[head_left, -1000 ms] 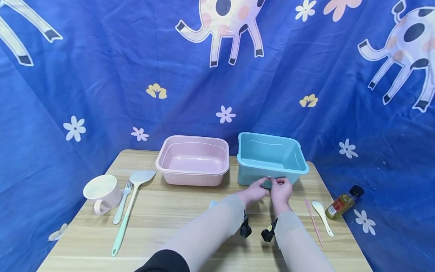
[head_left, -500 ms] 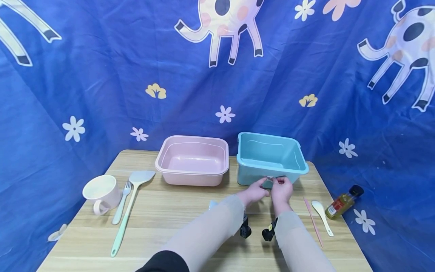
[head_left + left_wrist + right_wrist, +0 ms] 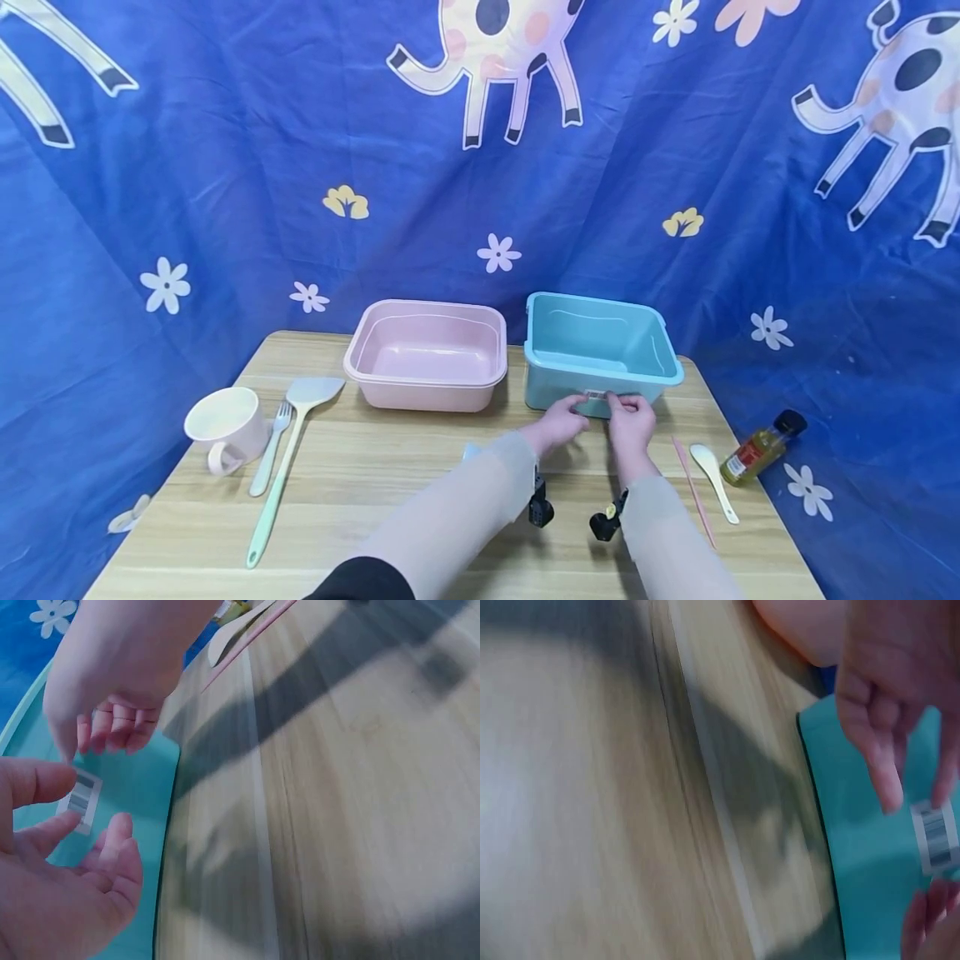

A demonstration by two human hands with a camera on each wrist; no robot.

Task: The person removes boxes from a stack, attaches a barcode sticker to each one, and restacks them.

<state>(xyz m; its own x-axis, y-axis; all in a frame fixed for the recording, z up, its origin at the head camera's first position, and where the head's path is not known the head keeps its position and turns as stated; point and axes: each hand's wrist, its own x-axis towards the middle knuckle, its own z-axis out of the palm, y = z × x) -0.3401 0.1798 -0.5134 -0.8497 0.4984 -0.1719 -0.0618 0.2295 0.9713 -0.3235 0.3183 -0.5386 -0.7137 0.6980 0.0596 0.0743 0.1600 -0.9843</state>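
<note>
A small white barcode label (image 3: 82, 801) lies flat on the front wall of the teal plastic bin (image 3: 551, 387). My left hand (image 3: 561, 423) is at the label's left end. In the left wrist view, the left thumb and forefinger rest at the label's edge, the other fingers loosely bent. My right hand (image 3: 632, 423) touches the label's right end with one digit, its other fingers bent inward and holding nothing visible. The right wrist view shows the label (image 3: 936, 836) between both hands' fingertips.
A pink basin (image 3: 427, 398) stands left of the bin. Further left are a white mug (image 3: 225, 425), a fork (image 3: 272, 450) and a spatula (image 3: 281, 475). On the right lie a pink stick (image 3: 693, 492), a white spoon (image 3: 714, 481) and a bottle (image 3: 761, 450).
My right hand has shifted slightly right along the bin's front, uncovering more of the label. The left hand has drawn back a little; the bin has stayed put.
</note>
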